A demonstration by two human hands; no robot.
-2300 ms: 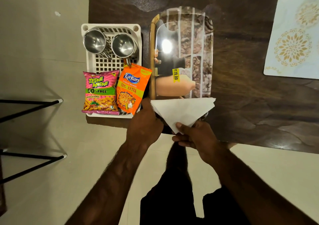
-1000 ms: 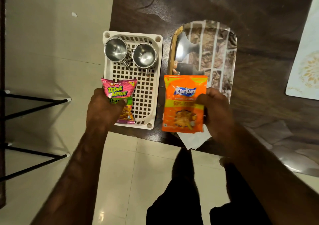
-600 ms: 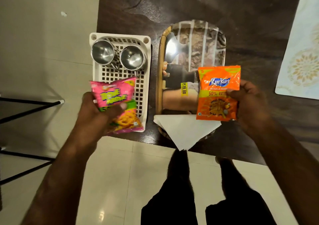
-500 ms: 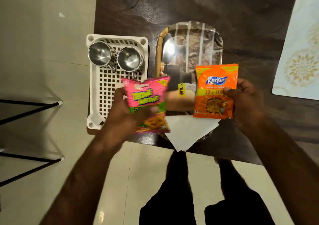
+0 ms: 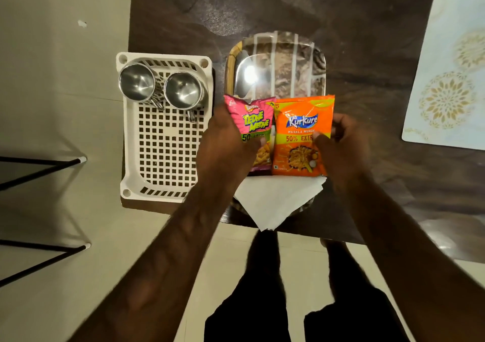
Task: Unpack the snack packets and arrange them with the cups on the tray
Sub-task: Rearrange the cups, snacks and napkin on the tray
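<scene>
A glossy brick-pattern tray [image 5: 286,60] lies on the dark table. Over its near half I hold two snack packets side by side. My left hand [image 5: 225,144] grips the pink packet [image 5: 254,121] by its left edge. My right hand [image 5: 341,144] grips the orange Kurkure packet [image 5: 301,129] by its right edge. The packets touch or slightly overlap in the middle. A folded white napkin [image 5: 273,202] lies on the tray's near end, its tip hanging past the table edge. Two steel cups [image 5: 136,83] [image 5: 183,91] stand at the far end of the white perforated basket [image 5: 162,152], left of the tray.
A pale placemat [image 5: 451,74] with gold flower prints lies at the far right of the table. Black metal legs [image 5: 44,168] stand on the tiled floor to the left. The table's near edge runs just below the basket and tray.
Both packets left the basket, one in each hand. They have come together over the near half of the tray, the pink one moving right and the orange one moving left.
</scene>
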